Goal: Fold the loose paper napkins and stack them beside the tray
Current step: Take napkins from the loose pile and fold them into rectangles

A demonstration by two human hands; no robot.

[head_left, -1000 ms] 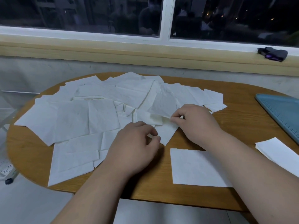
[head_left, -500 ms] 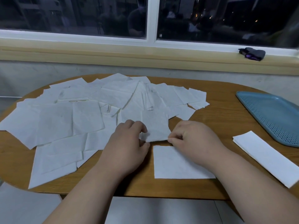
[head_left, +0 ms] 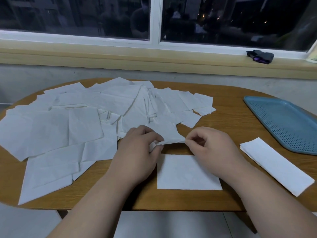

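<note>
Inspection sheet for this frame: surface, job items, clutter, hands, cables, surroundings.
Surface: oval wooden table, with paper over its left and middle parts.
Job's things: loose napkins spread out and overlapping. Held napkin has its near edge raised. Flat napkin lies near the front edge. Folded stack sits beside the blue tray, at the right.
Clutter: dark bundle on the windowsill.
Grippers: left hand and right hand each pinch the held napkin's near edge.
Cables: nothing seen.
Surroundings: window behind the table, dark outside.
</note>
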